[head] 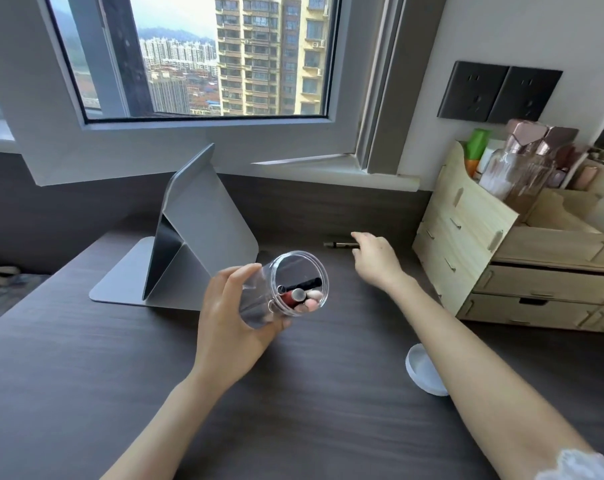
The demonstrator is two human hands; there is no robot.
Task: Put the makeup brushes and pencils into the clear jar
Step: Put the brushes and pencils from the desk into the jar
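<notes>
The clear jar [286, 289], holding a few brushes and pencils, is tilting off the desk [85, 375] in the wrapping left hand [231, 323]. Far right, the loosely spread right hand [373, 254] is touching a dark pencil [340, 244] beside the wooden organizer [466, 237].

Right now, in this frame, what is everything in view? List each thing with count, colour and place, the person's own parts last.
clear jar: 1, transparent, tilted in the left hand above the desk
brushes and pencils in the jar: several, black, red and pinkish ends, exact count unclear
pencil: 1, dark, lying on the desk at the right fingertips
lid: 1, white, on the desk, partly behind the right forearm
folding stand: 1, grey, propped up at the back of the desk
wooden organiser: 1, pale wood, far right, holding bottles
wall sockets: 2, black, on the right wall
desk: 1, dark wood grain
left hand: grips the jar
right hand: open, reaching to the pencil
</notes>
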